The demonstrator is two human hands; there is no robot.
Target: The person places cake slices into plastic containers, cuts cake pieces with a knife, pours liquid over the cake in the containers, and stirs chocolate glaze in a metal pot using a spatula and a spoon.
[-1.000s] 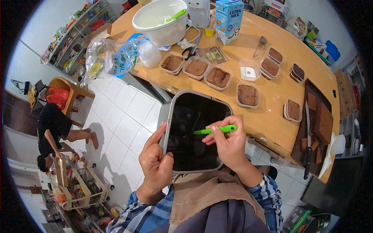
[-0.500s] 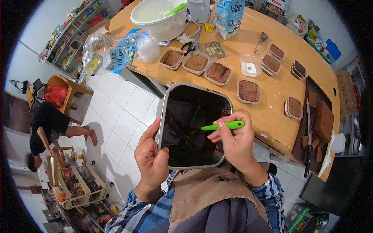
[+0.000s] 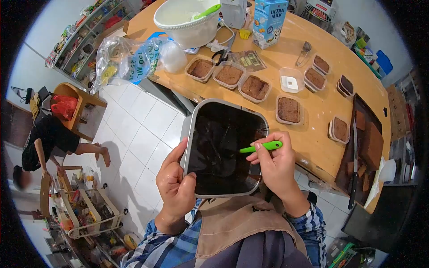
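A deep rounded-square metal pan (image 3: 193, 147) with dark, glossy contents is tilted toward the camera in front of my body. My left hand (image 3: 175, 185) grips its left wall. In my right hand (image 3: 275, 163) is a green-handled utensil (image 3: 263, 147), pinched near its handle end; its lower end disappears against the dark contents. Beyond the pan, several clear cups of brown cake (image 3: 288, 110) stand on the table. Near them is a clear cup with a white piece inside (image 3: 291, 80).
On the wooden table (image 3: 313, 147) are a white bowl (image 3: 190, 29), milk carton (image 3: 269, 22), plastic bag (image 3: 129, 60), scissors (image 3: 219, 56) and whisk (image 3: 304, 50). A knife (image 3: 354, 169) lies on the cake tray (image 3: 348, 154) at right. Another person (image 3: 51, 136) bends over a cart (image 3: 96, 210).
The green utensil and my right hand have moved right across the pan. My left hand still holds the pan. The other person has shifted left, with the box-like object they hold.
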